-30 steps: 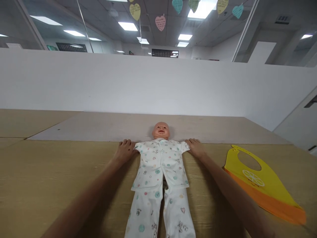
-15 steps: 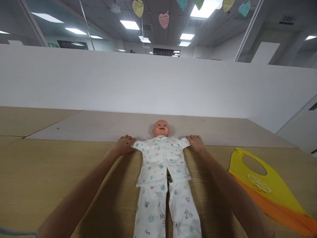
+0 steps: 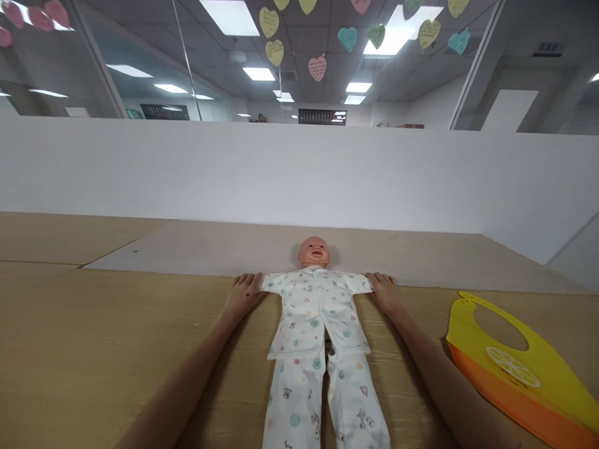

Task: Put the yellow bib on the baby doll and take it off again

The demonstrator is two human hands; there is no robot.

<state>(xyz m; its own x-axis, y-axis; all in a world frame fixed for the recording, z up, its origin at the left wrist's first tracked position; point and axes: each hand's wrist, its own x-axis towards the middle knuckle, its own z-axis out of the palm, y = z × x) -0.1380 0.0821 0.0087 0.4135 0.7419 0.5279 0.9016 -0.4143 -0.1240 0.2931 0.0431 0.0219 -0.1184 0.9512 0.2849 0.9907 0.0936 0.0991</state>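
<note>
A baby doll (image 3: 314, 252) lies on its back on the table, face up, head toward the wall. It wears a white printed long-sleeved top (image 3: 318, 318) and matching trousers (image 3: 292, 399). My left hand (image 3: 246, 293) is closed over the end of the sleeve at the left of the view, back of the hand up. At the opposite sleeve end, my right hand (image 3: 384, 292) is closed in the same way. The doll's hands are hidden under my fingers. Below the top's front, a small gap shows between the trouser legs.
To the right lies a yellow and orange bib (image 3: 528, 374) with a citrus-slice print, close to my right forearm. The wooden table (image 3: 116, 337) has a greyish strip (image 3: 224, 246) along a white wall (image 3: 281, 174). Heart-shaped notes (image 3: 317, 68) hang on the glass above.
The view has tilted up a little and shifted left. Both sleeves now stretch slightly straighter outward, with my hands still at their ends. The doll and bib lie as before.
</note>
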